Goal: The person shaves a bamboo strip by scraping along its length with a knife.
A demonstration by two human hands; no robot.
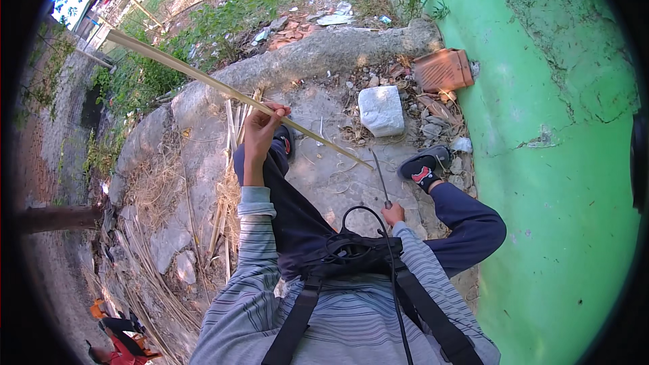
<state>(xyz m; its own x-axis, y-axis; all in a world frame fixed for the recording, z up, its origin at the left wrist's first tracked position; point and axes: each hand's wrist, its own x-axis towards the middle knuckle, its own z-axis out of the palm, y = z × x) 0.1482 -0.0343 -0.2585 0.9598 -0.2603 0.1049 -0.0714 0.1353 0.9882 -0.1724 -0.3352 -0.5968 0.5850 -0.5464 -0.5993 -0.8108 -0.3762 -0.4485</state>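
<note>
My left hand [262,134] is closed around a long, pale bamboo strip [203,79]. The strip slants from the upper left down to the middle, and its thin lower end lies close to the tip of a knife [380,177]. That knife has a narrow dark blade pointing away from me. Its handle is in my right hand [393,214], which is closed and rests low near my waist. Whether blade and strip touch, I cannot tell.
A white block [381,111] and a broken orange roof tile [443,70] lie ahead by the green wall [561,182]. Split strips [220,220] and shavings litter the ground at left. A low stone ledge [304,56] curves across the far side. Black straps and a cable cross my front.
</note>
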